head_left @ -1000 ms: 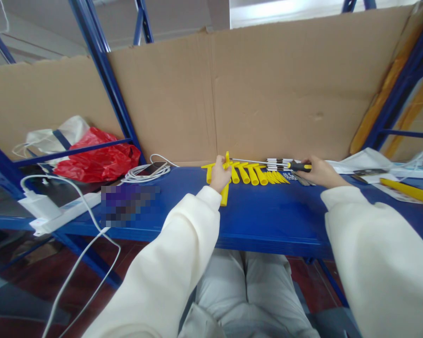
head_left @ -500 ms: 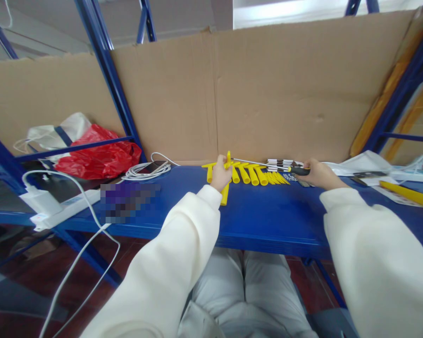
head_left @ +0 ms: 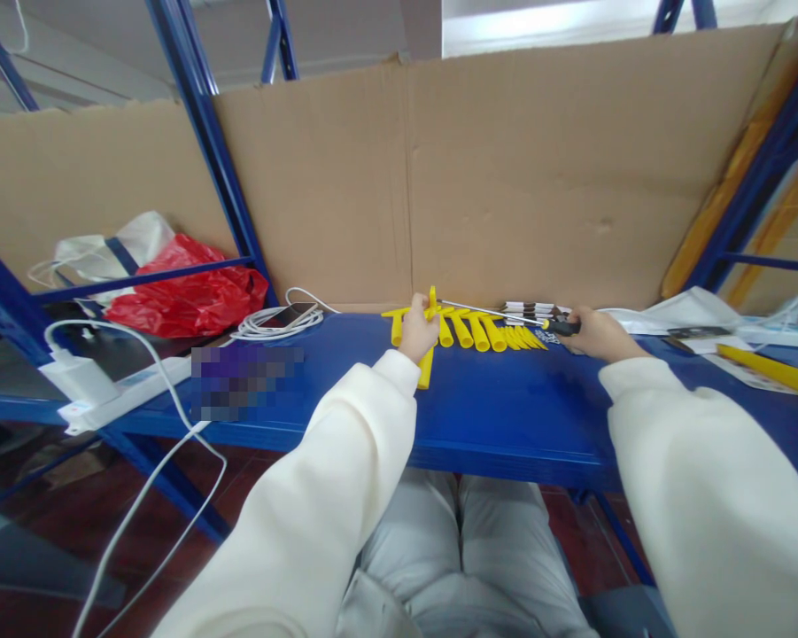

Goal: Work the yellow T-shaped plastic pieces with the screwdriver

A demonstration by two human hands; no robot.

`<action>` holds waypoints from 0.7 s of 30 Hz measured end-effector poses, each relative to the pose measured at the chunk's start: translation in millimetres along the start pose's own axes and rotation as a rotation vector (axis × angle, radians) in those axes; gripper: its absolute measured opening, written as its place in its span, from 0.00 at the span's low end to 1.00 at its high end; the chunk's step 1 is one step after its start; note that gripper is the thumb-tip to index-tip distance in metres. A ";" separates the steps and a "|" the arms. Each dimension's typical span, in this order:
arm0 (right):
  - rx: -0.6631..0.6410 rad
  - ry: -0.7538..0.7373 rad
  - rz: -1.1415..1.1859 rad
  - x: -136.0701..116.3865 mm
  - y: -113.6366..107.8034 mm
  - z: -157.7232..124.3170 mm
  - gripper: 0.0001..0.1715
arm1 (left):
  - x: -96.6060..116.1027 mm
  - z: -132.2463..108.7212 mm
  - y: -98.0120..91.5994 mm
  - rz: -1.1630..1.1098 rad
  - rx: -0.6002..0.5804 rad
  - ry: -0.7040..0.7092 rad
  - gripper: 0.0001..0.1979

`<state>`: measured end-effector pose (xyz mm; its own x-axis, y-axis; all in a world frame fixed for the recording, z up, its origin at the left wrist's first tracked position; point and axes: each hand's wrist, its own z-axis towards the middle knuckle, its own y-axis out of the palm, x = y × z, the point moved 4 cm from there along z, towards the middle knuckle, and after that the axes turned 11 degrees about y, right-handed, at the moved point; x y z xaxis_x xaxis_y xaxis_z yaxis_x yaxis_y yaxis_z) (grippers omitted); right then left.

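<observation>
My left hand (head_left: 418,330) is closed round a yellow plastic part (head_left: 425,369), whose tube-like end sticks out below my fingers and whose thin tip shows above them. In my right hand (head_left: 598,334) is the black handle of a screwdriver (head_left: 561,327). Its long metal shaft points left, and the tip reaches the upper end of the yellow part by my left fingers. Behind the shaft lies a row of several similar yellow tubular parts (head_left: 479,337). Several small yellow pointed pieces (head_left: 522,338) lie at the right end of that row.
Cardboard (head_left: 505,177) walls off the back of the blue table (head_left: 505,416). On the left are a coiled white cable (head_left: 275,330), a red plastic bag (head_left: 189,288) and a power strip (head_left: 133,390). A long yellow piece (head_left: 774,369) lies on papers at the right.
My right hand and the screwdriver handle have shifted slightly left. My left hand keeps its hold on the yellow part.
</observation>
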<state>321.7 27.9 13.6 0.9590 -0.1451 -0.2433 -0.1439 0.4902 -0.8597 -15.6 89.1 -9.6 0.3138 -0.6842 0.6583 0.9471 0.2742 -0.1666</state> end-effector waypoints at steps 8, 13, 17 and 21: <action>-0.067 -0.041 0.040 -3.4 2.1 1.4 0.12 | -0.8 1.4 -1.3 0.005 0.013 -0.014 0.16; -0.013 -0.099 0.029 -7.3 -1.2 0.9 0.11 | -0.4 1.5 -3.0 0.008 0.015 -0.036 0.16; 0.003 -0.033 -0.036 -4.6 -0.5 -0.6 0.13 | 1.2 0.8 -3.5 0.003 0.005 -0.047 0.16; -0.001 -0.006 0.002 -1.3 1.7 -0.3 0.16 | 1.8 0.3 -3.3 0.007 0.003 -0.048 0.17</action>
<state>320.2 28.7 12.4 0.9602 -0.1394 -0.2422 -0.1458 0.4898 -0.8596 -18.2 87.2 -7.7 0.3168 -0.6493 0.6914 0.9447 0.2810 -0.1690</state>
